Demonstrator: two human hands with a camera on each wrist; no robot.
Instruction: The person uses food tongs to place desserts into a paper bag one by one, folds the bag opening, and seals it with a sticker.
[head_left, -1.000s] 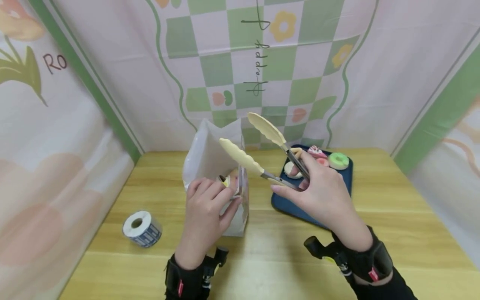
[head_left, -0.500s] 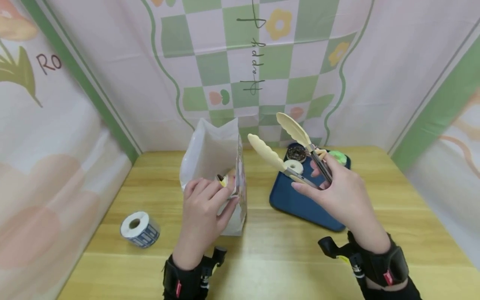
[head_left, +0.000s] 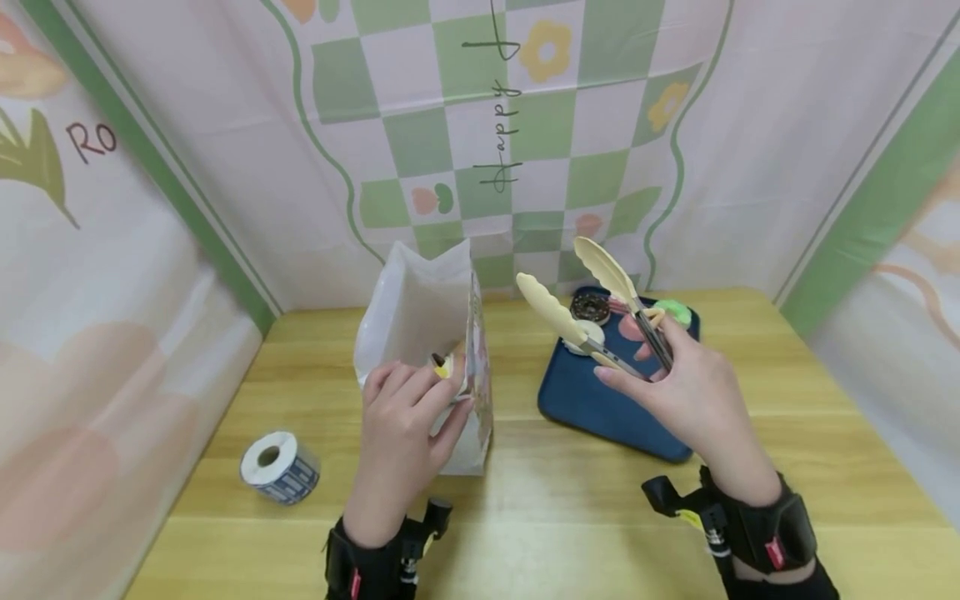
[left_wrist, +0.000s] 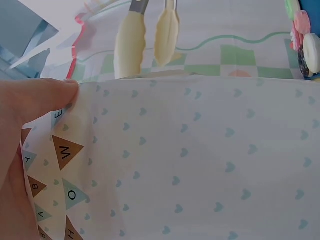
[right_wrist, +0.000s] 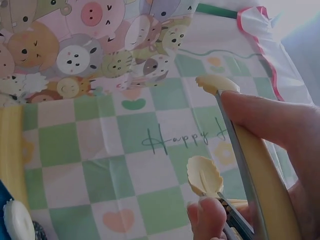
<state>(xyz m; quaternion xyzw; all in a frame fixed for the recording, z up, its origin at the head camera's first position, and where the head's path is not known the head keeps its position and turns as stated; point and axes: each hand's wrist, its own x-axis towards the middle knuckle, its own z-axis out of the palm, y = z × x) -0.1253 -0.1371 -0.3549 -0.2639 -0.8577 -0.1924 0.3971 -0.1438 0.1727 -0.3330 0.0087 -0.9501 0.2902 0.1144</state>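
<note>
Though spread wide, tongs point(head_left: 562, 320) pinched in the right grip point(head_left: 693, 392); paper bag point(head_left: 426, 308) edge pinched in the left grip point(head_left: 403, 425).

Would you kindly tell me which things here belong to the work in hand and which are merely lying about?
In the job, apparently:
bag, held by the left hand
tongs, held open in the right hand
blue tray and its doughnuts, near the tongs

Apparently just lying about:
roll of labels, untouched on the table

Green-checked cloth point(head_left: 480, 125) hangs behind a wood-grain table point(head_left: 555, 533); a bluish patch point(left_wrist: 22, 32) beyond is unclear.
</note>
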